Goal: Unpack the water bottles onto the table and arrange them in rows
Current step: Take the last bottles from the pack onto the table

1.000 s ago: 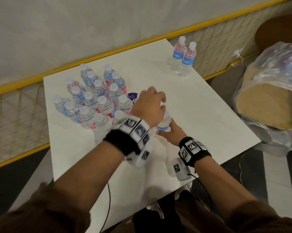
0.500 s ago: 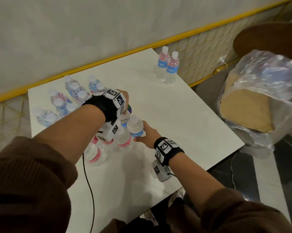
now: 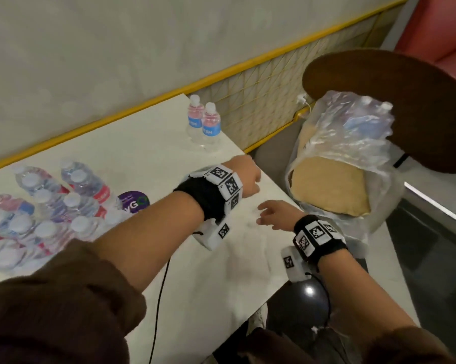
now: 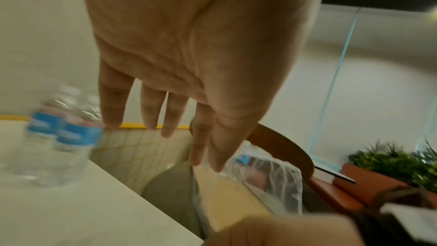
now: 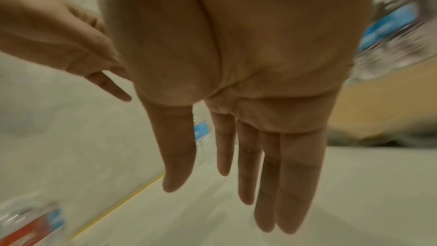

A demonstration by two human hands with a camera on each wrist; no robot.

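Several clear water bottles (image 3: 51, 206) with blue and red labels stand grouped at the table's left. Two more bottles (image 3: 204, 124) stand together at the far corner, blurred in the left wrist view (image 4: 61, 137). My left hand (image 3: 247, 177) hangs empty over the table's right edge; its fingers (image 4: 165, 119) are straight and point toward the torn plastic pack (image 3: 339, 153). My right hand (image 3: 271, 214) hovers just nearer, also empty, with straight fingers (image 5: 248, 166). Blue labels of bottles (image 3: 363, 122) show through the wrap at the pack's top.
The white table (image 3: 221, 271) ends just right of my hands. The pack with its cardboard base (image 3: 326, 187) sits off the table beside a round brown seat (image 3: 405, 101). A purple sticker (image 3: 133, 202) lies by the group. A yellow-trimmed mesh rail (image 3: 261, 101) runs behind.
Both hands have let go of the bottle set down at the group and moved right, toward the table's edge and the pack. The head view has swung right.
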